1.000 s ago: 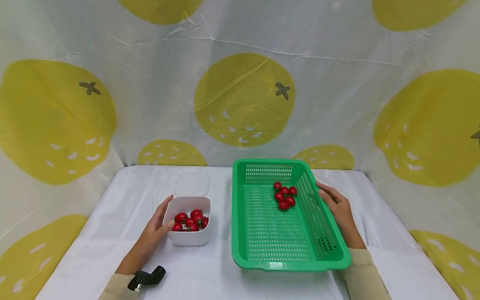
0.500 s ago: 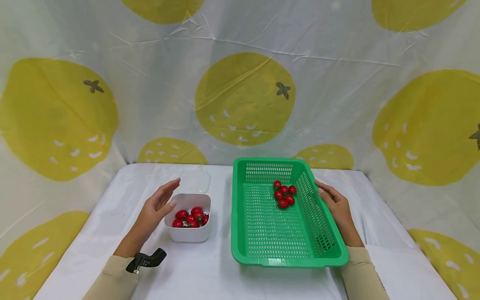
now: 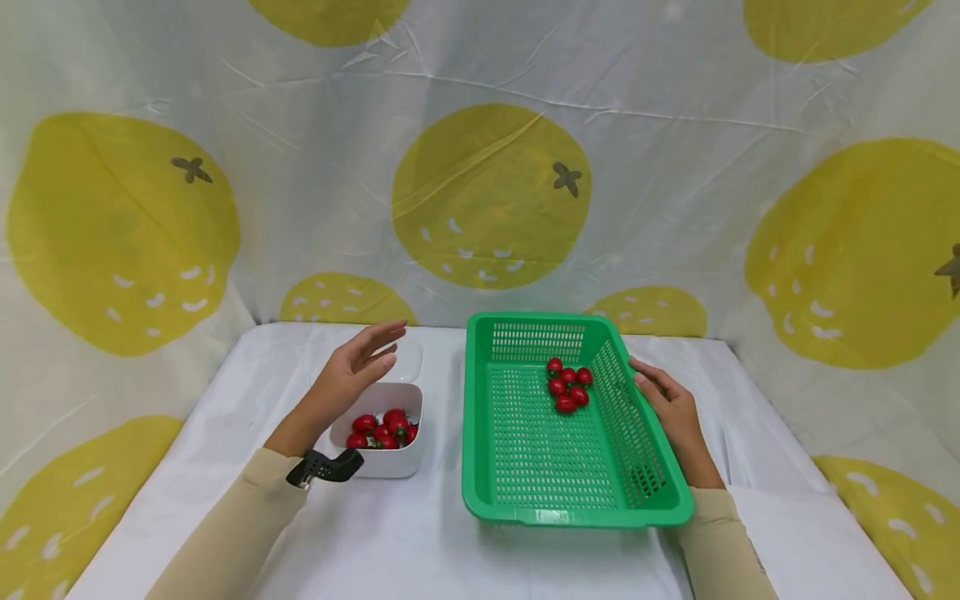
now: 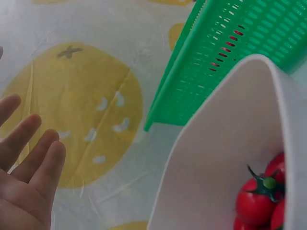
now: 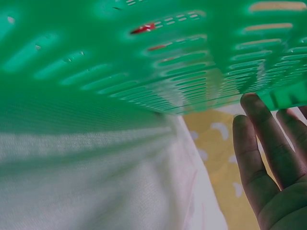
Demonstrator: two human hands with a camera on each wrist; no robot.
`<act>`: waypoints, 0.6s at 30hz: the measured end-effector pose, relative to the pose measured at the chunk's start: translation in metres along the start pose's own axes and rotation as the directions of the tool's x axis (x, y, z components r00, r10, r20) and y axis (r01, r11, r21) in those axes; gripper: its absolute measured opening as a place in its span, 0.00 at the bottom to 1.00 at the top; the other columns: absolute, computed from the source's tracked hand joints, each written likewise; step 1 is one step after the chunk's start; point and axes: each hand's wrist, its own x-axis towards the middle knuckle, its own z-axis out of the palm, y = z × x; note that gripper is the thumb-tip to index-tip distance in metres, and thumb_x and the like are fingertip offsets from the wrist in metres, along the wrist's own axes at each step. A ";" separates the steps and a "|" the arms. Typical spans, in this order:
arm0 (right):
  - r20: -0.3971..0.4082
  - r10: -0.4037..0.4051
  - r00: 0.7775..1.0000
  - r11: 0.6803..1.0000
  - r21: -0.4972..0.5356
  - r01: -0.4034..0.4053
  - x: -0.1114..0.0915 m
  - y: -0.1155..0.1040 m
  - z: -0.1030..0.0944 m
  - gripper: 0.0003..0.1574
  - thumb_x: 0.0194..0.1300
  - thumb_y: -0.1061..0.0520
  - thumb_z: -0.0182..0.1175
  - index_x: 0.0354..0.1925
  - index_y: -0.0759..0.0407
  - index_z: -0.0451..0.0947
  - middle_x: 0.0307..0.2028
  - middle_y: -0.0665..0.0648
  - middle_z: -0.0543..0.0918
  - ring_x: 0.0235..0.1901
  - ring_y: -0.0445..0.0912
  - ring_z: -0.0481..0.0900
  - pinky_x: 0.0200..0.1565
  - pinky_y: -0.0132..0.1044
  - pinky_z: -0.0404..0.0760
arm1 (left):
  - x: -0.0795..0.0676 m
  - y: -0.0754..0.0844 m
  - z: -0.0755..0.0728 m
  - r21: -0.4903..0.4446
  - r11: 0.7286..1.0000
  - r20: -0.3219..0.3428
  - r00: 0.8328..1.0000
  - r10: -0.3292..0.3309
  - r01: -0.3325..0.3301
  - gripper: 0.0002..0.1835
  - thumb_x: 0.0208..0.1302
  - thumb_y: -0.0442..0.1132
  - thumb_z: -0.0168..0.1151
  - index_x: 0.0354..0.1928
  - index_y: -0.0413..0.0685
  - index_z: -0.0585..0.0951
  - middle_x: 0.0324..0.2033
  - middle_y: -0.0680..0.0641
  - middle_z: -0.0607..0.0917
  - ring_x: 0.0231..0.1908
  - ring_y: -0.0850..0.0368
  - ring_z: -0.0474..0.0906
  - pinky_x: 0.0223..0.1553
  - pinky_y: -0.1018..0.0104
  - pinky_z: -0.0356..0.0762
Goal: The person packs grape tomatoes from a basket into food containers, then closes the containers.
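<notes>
My left hand (image 3: 343, 383) hovers over the white box (image 3: 386, 464) on the left, fingers extended and grasping nothing. Red cherry tomatoes (image 3: 381, 430) lie in that box; one shows its green calyx in the left wrist view. Behind it is a clear lid (image 3: 408, 363), partly covered by the hand. On the right stands a green slotted basket (image 3: 577, 517) with several more cherry tomatoes (image 3: 568, 385) toward its far end. My right hand (image 3: 675, 412) touches the basket's right side near the rim. Its fingers (image 5: 276, 148) look straight in the right wrist view.
A white cloth (image 3: 420, 542) covers the table. Behind and at both sides hangs a pale curtain (image 3: 660, 208) with yellow fruit prints. A black wrist mount (image 3: 324, 467) sits on my left wrist, near the white box's front left corner.
My left hand has let go of the white box's side, lifted, and moved forward and right toward the clear lid. The right hand stays at the basket.
</notes>
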 end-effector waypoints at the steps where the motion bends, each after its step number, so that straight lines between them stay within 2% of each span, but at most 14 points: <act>1: -0.001 0.002 1.000 1.000 0.003 -0.002 0.000 0.000 0.000 0.29 0.72 0.54 0.54 0.65 0.67 0.67 0.54 0.49 0.81 0.44 0.37 0.80 0.39 0.27 0.79 | 0.006 0.002 0.002 0.003 1.000 0.018 1.000 0.008 -0.008 0.27 0.72 0.38 0.53 0.71 0.52 0.64 0.69 0.49 0.66 0.69 0.54 0.60 0.61 0.68 0.68; 7: -0.008 0.012 1.000 1.000 0.006 -0.012 0.002 0.000 0.000 0.29 0.71 0.54 0.55 0.65 0.68 0.67 0.53 0.46 0.82 0.44 0.35 0.80 0.39 0.26 0.79 | 0.042 0.010 0.020 -0.013 1.000 0.130 0.991 0.024 -0.022 0.27 0.70 0.40 0.56 0.70 0.53 0.65 0.67 0.51 0.68 0.67 0.50 0.63 0.62 0.61 0.67; 12: -0.012 0.010 1.000 1.000 -0.001 -0.010 0.002 0.001 0.000 0.29 0.71 0.54 0.55 0.65 0.68 0.67 0.55 0.47 0.81 0.45 0.34 0.79 0.39 0.25 0.79 | 0.070 0.010 0.041 -0.019 0.999 0.219 0.975 0.037 -0.033 0.29 0.69 0.40 0.58 0.70 0.52 0.65 0.67 0.47 0.68 0.66 0.49 0.65 0.61 0.58 0.69; 18: -0.019 0.024 1.000 0.999 0.025 -0.024 0.001 0.002 -0.001 0.30 0.71 0.53 0.56 0.65 0.68 0.68 0.53 0.45 0.82 0.44 0.35 0.81 0.38 0.26 0.79 | 0.098 0.009 0.070 0.018 0.998 0.284 0.958 0.048 -0.056 0.28 0.67 0.41 0.61 0.68 0.52 0.68 0.64 0.46 0.72 0.63 0.51 0.69 0.61 0.60 0.69</act>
